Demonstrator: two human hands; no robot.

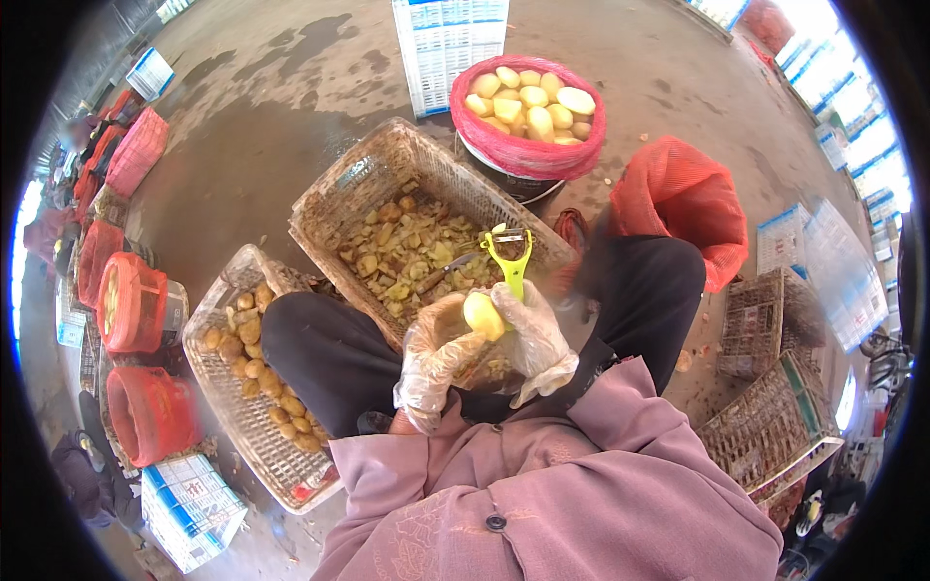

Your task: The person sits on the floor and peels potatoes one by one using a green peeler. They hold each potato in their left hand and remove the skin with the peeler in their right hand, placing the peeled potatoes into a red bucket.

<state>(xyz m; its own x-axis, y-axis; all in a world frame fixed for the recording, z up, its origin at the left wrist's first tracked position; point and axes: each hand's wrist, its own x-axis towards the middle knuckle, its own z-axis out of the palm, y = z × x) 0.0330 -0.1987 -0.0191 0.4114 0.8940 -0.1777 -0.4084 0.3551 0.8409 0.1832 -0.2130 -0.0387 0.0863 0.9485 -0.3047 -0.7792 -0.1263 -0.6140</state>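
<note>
My left hand (436, 356), in a clear plastic glove, holds a peeled potato (482, 315). The gloved right hand (534, 341) is closed around the handle of a yellow-green Y-shaped peeler (513, 265), whose blade points away from me, and its fingers are against the potato. Beyond both hands lies a dirty plastic crate (320, 265) with peelings and a knife (447, 273) in it. Unpeeled potatoes (251, 352) fill part of a white crate (280, 483) at the left. Peeled potatoes (534, 109) heap up in a bucket lined with pink mesh (527, 161) at the top.
A red mesh sack (683, 203) stands beyond my right knee. Dirty crates (770, 414) lie at the right, and a tall white crate stack (450, 58) stands behind the bucket. Red mesh-lined buckets (142, 305) line the left side; people sit at the far left edge.
</note>
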